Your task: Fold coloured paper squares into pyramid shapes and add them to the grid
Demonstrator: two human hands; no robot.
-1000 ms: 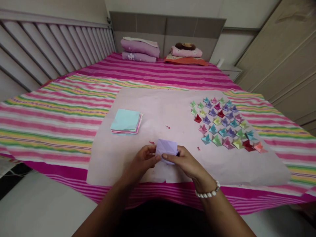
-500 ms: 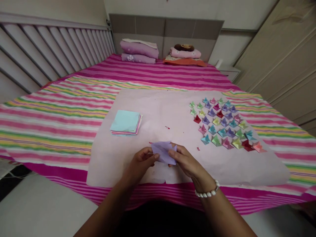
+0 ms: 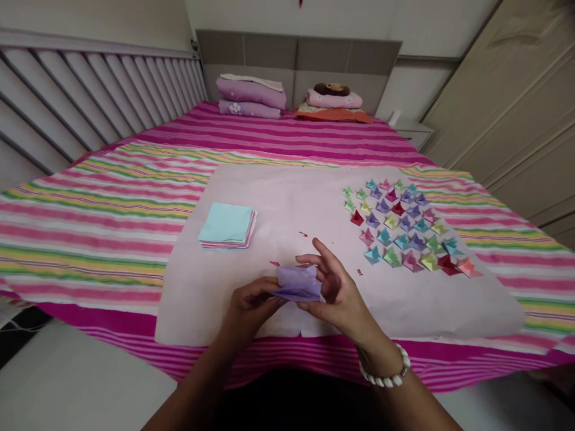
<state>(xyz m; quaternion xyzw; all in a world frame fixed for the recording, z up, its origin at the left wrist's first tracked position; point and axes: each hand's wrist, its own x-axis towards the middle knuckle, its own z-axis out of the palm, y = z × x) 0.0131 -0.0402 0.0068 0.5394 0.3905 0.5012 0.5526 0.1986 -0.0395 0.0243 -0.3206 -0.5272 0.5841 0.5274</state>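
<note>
Purple paper (image 3: 297, 284), folded, sits above a pale sheet (image 3: 287, 200) between our left hand (image 3: 249, 308), which pinches its left side, and our right hand (image 3: 345, 299), thumb touching it, fingers spread apart. Beyond, we have stacked paper squares (image 3: 227, 222) left, folded paper shapes (image 3: 405, 223) right, then lilac bedding (image 3: 251, 91) by the headboard (image 3: 269, 52).

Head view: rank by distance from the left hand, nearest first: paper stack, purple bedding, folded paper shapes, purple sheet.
From the left hand:
1. Purple sheet: held by it.
2. Paper stack: beyond it, slightly left.
3. Folded paper shapes: off to the right.
4. Purple bedding: farthest, by the headboard.
</note>
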